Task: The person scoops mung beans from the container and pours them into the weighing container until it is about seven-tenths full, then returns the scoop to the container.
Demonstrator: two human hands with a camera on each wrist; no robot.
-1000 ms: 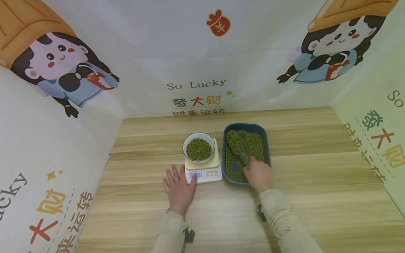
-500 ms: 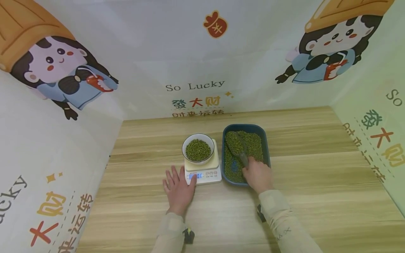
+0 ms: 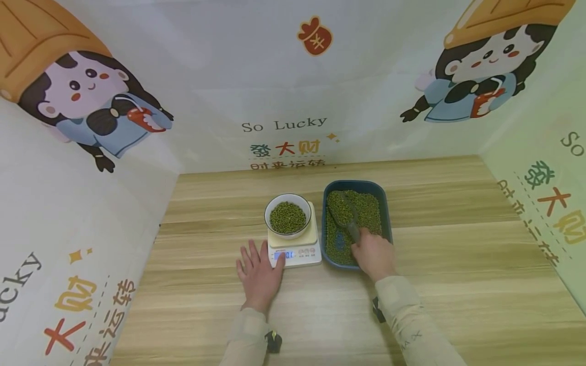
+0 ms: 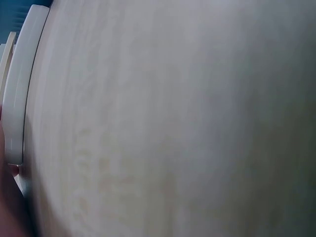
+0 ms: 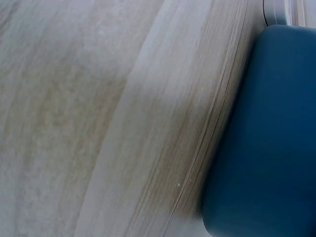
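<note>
My left hand (image 3: pixel 260 278) lies with fingers spread at the front left corner of a white kitchen scale (image 3: pixel 297 258), its thumb over part of the lit display. On the scale's cream platform stands a white bowl (image 3: pixel 270 223) with a dark rim, holding green mung beans (image 3: pixel 287 217). My right hand (image 3: pixel 374 253) grips the handle of a grey scoop (image 3: pixel 351 223), whose bowl is full of beans. The scoop lies within a blue tub (image 3: pixel 387 218) of mung beans, where a patch of bare bottom shows. In the right wrist view the tub's outer wall (image 5: pixel 266 133) fills the right side.
The tub stands close to the right of the scale on a wood-grain table (image 3: pixel 458 244). White printed walls (image 3: pixel 220 81) with cartoon figures rise at the back and on both sides. The scale's white edge (image 4: pixel 22 89) shows at left in the left wrist view.
</note>
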